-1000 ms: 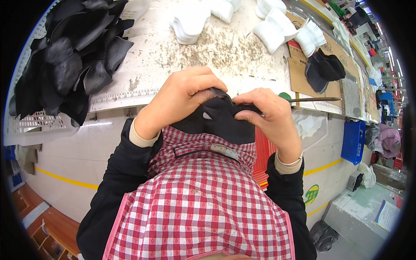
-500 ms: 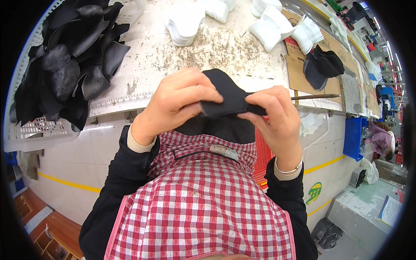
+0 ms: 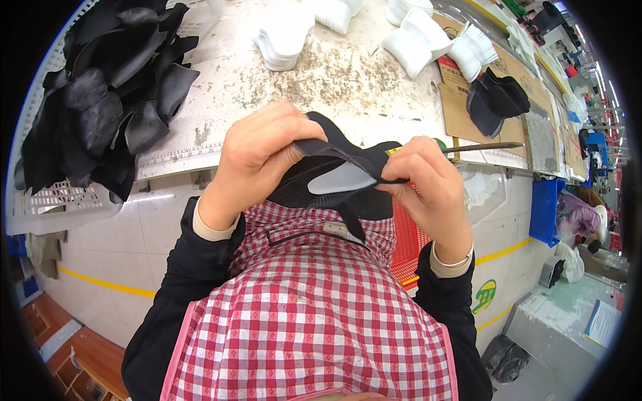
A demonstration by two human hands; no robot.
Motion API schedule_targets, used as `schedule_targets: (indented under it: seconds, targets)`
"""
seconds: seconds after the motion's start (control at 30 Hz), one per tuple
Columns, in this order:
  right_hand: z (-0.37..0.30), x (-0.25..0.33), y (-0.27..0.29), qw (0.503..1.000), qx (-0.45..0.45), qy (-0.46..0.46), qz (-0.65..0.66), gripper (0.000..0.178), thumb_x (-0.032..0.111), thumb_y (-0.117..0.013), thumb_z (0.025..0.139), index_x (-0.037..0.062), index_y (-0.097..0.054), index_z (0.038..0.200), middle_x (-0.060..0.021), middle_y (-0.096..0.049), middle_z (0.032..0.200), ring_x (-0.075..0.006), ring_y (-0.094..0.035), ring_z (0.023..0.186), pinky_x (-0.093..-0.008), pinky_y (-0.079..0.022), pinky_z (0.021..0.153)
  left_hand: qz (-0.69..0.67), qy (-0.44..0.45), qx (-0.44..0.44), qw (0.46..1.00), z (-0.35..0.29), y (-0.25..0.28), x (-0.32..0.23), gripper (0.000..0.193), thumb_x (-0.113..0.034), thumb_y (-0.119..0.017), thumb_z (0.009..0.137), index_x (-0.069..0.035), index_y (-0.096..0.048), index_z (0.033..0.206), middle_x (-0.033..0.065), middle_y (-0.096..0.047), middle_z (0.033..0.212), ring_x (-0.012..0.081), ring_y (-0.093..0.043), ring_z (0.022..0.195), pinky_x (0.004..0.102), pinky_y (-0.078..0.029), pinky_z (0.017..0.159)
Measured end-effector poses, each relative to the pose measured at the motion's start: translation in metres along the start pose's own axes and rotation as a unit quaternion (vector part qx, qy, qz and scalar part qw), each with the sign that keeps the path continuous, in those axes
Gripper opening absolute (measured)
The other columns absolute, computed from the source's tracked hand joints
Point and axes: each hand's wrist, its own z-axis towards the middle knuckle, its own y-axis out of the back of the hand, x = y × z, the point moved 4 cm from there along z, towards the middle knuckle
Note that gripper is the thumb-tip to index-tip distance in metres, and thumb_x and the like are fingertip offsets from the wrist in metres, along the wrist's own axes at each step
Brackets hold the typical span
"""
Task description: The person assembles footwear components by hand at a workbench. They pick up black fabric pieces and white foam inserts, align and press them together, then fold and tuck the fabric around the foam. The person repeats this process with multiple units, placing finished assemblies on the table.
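Note:
A black fabric piece that looks like a shoe upper [image 3: 336, 142] is stretched between my hands above the table's front edge. My left hand [image 3: 257, 160] is closed, pinching its left edge between thumb and fingers. At its right end my right hand [image 3: 428, 177] is also closed in a pinch. The piece gapes toward me, and a smooth white insert [image 3: 341, 179] shows inside, with a dark strip hanging below. Behind my right hand a thin metal shaft [image 3: 485, 146], like a screwdriver's, points right; whether my hand touches its handle is hidden.
A white plastic basket [image 3: 67, 208] heaped with black cut pieces [image 3: 100, 100] stands at left. Stacks of white moulded pieces [image 3: 284, 40] sit at the table's back. Black pieces [image 3: 496, 100] lie on cardboard [image 3: 455, 113] at right. A red basket [image 3: 406, 240] is below the table edge.
The black upper has been tipped and spread apart, so its inside and the white insert now show. My left hand has moved slightly left.

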Motion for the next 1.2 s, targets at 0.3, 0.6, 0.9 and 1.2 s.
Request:
schedule_targets:
  seconds: [0.3,0.6,0.9,1.2]
  targets:
    - [0.0,-0.002,-0.001,0.995,-0.025,-0.074,0.066,0.03,0.012,-0.088,0.077,0.0025,-0.068,0.097,-0.0087,-0.06,0.085,-0.0255,-0.059,0.08,-0.0347,-0.047,0.07,-0.221,0.218,0.05,0.949,-0.003,-0.006,-0.001,0.015,-0.005,-0.069,0.098,0.003,-0.075,0.109,0.0089,-0.077,0.098,0.0159,-0.072,0.088,0.0275,-0.055,0.081]
    - [-0.001,-0.001,-0.004,0.992,0.01,-0.107,0.07,0.025,0.007,-0.087,0.076,0.0037,-0.068,0.091,-0.0083,-0.055,0.084,-0.0255,-0.057,0.08,-0.0348,-0.046,0.069,-0.331,0.313,0.051,0.889,-0.012,-0.012,0.01,0.016,-0.009,-0.071,0.098,0.004,-0.076,0.106,0.0069,-0.076,0.099,0.0129,-0.07,0.089,0.0263,-0.055,0.082]
    - [0.004,-0.005,-0.007,0.995,0.029,-0.09,0.038,0.022,0.001,-0.083,0.077,0.0042,-0.069,0.093,-0.0076,-0.06,0.088,-0.0259,-0.06,0.084,-0.0363,-0.049,0.073,-0.28,0.268,0.069,0.919,-0.011,-0.018,0.01,0.013,-0.001,-0.066,0.1,0.005,-0.074,0.108,0.0087,-0.077,0.101,0.0133,-0.071,0.093,0.0267,-0.056,0.084]
    - [0.0,-0.015,-0.015,0.982,0.011,-0.148,0.119,0.019,0.008,-0.084,0.081,0.0035,-0.071,0.094,-0.007,-0.065,0.088,-0.0233,-0.063,0.083,-0.0339,-0.05,0.073,-0.213,0.246,0.074,0.943,-0.01,-0.022,0.009,0.013,0.001,-0.067,0.099,0.004,-0.074,0.109,0.0084,-0.078,0.101,0.0127,-0.071,0.091,0.026,-0.056,0.082]
